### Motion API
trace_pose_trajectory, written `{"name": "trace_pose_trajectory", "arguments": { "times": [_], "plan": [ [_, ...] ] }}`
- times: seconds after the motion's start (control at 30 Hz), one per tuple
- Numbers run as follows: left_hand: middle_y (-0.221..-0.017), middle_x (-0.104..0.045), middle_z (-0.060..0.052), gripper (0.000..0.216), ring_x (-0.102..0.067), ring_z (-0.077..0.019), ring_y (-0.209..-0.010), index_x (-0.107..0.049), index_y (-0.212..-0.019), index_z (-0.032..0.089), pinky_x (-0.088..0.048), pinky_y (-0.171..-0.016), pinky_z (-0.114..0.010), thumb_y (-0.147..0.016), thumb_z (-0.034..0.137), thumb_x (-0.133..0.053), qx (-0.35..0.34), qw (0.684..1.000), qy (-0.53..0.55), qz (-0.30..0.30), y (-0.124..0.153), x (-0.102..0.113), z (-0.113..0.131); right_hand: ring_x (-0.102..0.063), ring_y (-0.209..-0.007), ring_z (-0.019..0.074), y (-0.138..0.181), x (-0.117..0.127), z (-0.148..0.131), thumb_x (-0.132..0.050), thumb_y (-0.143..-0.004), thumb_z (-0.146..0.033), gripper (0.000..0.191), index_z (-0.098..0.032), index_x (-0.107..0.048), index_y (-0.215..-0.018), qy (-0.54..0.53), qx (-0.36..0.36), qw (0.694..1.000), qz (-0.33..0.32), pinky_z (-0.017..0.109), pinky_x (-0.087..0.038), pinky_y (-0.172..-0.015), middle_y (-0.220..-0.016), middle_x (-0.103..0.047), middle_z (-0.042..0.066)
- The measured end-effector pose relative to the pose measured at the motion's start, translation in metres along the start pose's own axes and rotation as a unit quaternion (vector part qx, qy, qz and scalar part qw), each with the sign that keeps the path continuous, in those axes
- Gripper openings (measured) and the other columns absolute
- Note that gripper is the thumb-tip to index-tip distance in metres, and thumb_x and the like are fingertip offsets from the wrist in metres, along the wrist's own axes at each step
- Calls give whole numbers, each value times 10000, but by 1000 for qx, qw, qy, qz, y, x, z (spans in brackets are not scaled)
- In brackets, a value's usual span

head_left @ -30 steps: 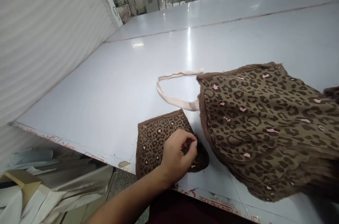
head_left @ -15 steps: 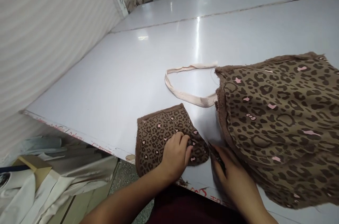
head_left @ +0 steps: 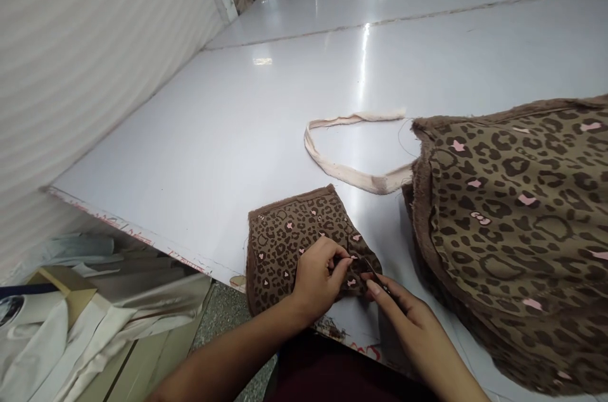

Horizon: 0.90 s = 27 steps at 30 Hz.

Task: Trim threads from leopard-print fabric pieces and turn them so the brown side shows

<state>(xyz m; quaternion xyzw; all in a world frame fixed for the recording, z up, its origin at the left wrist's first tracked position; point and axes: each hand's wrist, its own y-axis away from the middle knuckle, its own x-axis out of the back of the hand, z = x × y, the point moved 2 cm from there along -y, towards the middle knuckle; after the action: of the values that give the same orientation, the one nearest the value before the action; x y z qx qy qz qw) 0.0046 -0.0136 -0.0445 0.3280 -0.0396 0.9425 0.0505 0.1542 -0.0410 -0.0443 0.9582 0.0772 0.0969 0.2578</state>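
Works at a wide white table, with a large leopard-print cloth lying at three to four o'clock, a smaller leopard-print piece flat at six o'clock by the near edge, and a pale looped strip at one o'clock from that piece. Rests the left hand on the smaller piece, grip pinched closed, thumb against forefinger, but cannot tell whether on fabric. Closes the right hand around a dark slim tool, tip over the piece's four o'clock end.
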Motion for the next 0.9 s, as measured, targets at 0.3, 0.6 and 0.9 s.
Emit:
{"name": "trace_pose_trajectory", "arguments": {
  "times": [0.3, 0.6, 0.9],
  "plan": [
    [-774, -573, -15, 87, -500, -120, -680, -594, -783, 169, -419, -646, -245, -797, 140, -513, 4, 999, 45, -4, 4, -2, 2, -412, -464, 98, 7, -9, 4, -493, -757, -577, 407, -186, -525, -648, -90, -74, 991, -64, 218, -326, -458, -552, -509, -19],
    [-773, -576, -16, 86, -495, -123, -678, -579, -779, 179, -419, -636, -254, -793, 142, -502, -7, 999, 35, 5, 5, -6, 1, -197, -348, 29, 0, -11, 10, -527, -646, -668, 516, -167, -527, -772, -122, -137, 981, -63, 203, -84, -409, -476, -496, -43],
    [-766, -560, -5, 78, -487, -118, -672, -564, -766, 175, -412, -630, -249, -763, 115, -514, 7, 999, 42, 2, 5, -8, 1, -159, -341, 17, 2, -13, 13, -540, -651, -678, 524, -169, -540, -775, -143, -172, 973, -55, 205, -43, -395, -485, -495, -38]
  ]
}}
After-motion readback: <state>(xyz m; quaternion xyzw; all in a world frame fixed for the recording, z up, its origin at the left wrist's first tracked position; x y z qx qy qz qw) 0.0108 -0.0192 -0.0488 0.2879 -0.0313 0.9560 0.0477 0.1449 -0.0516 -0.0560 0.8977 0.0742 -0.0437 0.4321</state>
